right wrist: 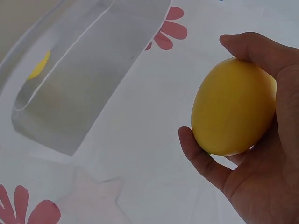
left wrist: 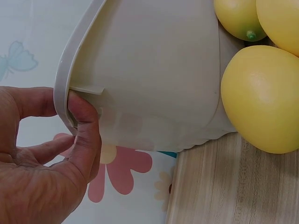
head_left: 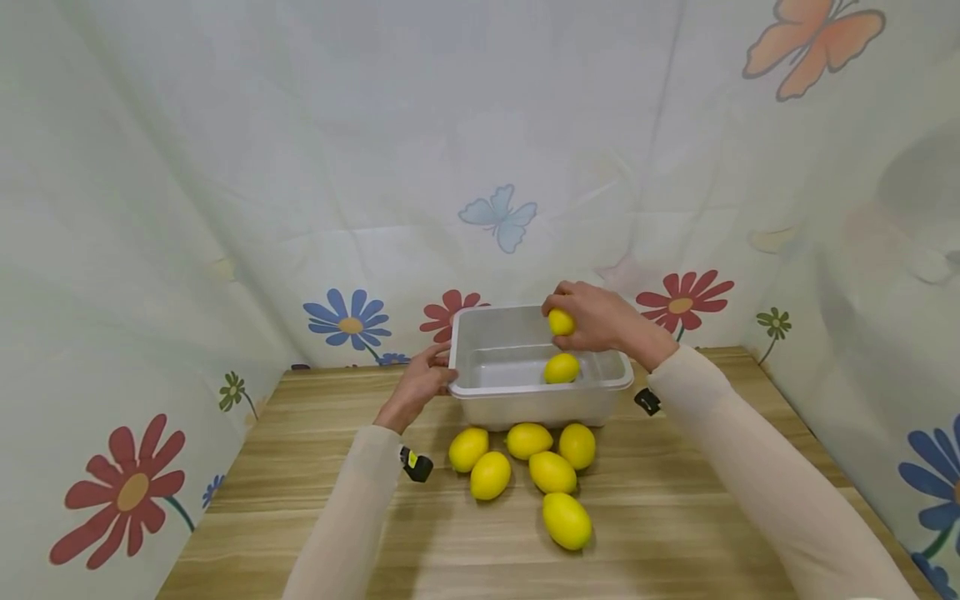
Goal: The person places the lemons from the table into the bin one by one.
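Note:
A whitish plastic bin (head_left: 540, 407) stands on the wooden table, with one lemon (head_left: 562, 367) lying inside it. My right hand (head_left: 596, 318) holds another lemon (right wrist: 235, 107) above the bin's right part, thumb and fingers curled round it. At the bin's left end, my left hand (head_left: 422, 382) grips the rim (left wrist: 62, 86), thumb and fingers on either side of it. In front of the bin lie several loose lemons (head_left: 552, 472), the nearest one (head_left: 567, 521) a bit apart from the group.
The wood-grain table (head_left: 300, 467) runs back to a pale curtain (head_left: 375, 167) printed with flowers and butterflies. This curtain rises close behind the bin and along both sides. A small black device (head_left: 416, 464) sits at the left wrist, another (head_left: 647, 402) at the right.

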Available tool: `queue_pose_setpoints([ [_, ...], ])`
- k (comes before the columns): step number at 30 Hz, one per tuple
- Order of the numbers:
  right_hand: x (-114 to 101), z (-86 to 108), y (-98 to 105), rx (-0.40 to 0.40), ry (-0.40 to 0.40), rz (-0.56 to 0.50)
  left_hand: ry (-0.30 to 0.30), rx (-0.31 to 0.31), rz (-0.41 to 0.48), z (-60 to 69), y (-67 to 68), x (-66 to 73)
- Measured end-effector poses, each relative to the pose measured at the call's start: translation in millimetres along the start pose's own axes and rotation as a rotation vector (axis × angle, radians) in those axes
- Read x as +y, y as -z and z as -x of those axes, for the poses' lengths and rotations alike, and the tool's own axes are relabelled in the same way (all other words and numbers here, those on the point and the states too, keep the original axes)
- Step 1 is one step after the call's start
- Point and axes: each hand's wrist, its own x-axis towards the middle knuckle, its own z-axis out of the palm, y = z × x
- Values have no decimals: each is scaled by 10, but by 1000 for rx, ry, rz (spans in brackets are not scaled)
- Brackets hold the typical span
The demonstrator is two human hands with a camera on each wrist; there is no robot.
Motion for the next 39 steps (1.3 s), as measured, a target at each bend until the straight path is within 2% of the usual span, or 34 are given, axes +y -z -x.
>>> queue_pose_setpoints([
  [11,13,-263,30,-74,-39,6,-18,-14,8,-1,10,25],
  [16,54,-371,-4,-112,-37,4,-22,-12,12,-7,2,27],
  [24,99,-498,-74,-201,-91,-9,-6,-14,15,-61,-34,17],
  [28,113,-573,-123,-230,-98,-20,-5,5,17,-53,-23,10],
  [34,138,-661,-202,-286,-109,-12,11,-5,15,-27,-18,-13],
  [39,142,-754,-247,-326,-116,-41,-1,4,6,-41,-18,-20],
])
